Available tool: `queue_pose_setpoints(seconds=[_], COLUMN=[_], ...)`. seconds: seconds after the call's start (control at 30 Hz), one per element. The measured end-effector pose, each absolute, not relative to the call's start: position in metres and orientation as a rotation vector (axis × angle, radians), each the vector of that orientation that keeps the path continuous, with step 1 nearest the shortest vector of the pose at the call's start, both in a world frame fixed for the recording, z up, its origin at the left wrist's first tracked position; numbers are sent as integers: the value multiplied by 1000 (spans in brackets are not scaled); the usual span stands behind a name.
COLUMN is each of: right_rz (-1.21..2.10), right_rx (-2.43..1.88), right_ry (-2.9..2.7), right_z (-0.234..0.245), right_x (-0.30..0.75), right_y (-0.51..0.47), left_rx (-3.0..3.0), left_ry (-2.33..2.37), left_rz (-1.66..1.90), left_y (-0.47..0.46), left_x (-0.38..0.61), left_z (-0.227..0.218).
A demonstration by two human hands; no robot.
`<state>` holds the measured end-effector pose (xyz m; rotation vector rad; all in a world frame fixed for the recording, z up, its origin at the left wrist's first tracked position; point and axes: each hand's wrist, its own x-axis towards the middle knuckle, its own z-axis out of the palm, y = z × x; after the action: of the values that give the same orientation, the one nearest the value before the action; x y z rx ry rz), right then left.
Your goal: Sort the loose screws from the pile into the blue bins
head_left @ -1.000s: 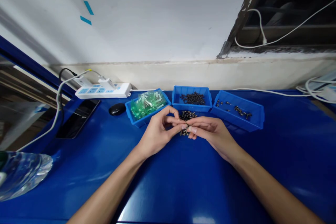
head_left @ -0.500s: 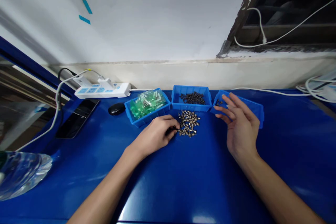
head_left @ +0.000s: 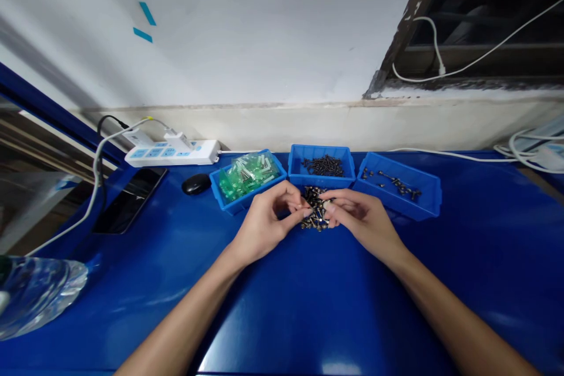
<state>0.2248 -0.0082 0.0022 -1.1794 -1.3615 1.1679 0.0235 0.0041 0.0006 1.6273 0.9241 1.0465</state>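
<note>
My left hand (head_left: pixel 268 220) and my right hand (head_left: pixel 363 217) are close together over a pile of metal screws (head_left: pixel 316 224) on the blue table. The left thumb and forefinger pinch a small dark screw, mostly covered by the fingertips. Thumb and fingers of my right hand are pressed together just beside it; what lies between them is too small to make out. Behind the pile, a blue bin (head_left: pixel 321 181) holds many dark screws (head_left: pixel 325 165). To its right, another blue bin (head_left: pixel 423 205) contains several loose screws (head_left: pixel 403 187).
A third blue bin (head_left: pixel 238 207) on the left holds green and clear plastic bags (head_left: pixel 247 175) of small parts. Farther left are a black mouse (head_left: pixel 196 184), a phone (head_left: pixel 130 200), a white power strip (head_left: pixel 176 153) and a large water bottle (head_left: pixel 42 294).
My right hand has moved left from over the right bin to the screw pile, its fingers closing. My left hand has turned slightly, still pinching, and the right bin's contents now show.
</note>
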Motion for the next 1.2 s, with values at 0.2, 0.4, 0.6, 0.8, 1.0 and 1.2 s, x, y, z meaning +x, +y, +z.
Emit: queue_pose_setpoints(seconds=[0.2, 0.4, 0.6, 0.8, 1.0, 1.2], right_rz=[1421, 1642, 1533, 857, 852, 938], right_rx=[-1090, -977, -1022, -1093, -1095, -1105], right_ry=[-1269, -1135, -1036, -785, -665, -743], right_z=[1, 1, 7, 6, 16, 18], right_x=[223, 227, 229, 238, 238, 232], right_y=[-9, -9, -8, -3, -2, -5], left_rx=[1365, 1415, 1979, 2389, 2416, 2408], left_ry=[830, 785, 924, 985, 984, 984], left_rz=[991, 1014, 942, 611, 579, 529], left_y=[2, 1, 1, 7, 11, 13], left_x=[29, 30, 21, 9, 8, 6], left_z=[-2, -2, 4, -1, -11, -10])
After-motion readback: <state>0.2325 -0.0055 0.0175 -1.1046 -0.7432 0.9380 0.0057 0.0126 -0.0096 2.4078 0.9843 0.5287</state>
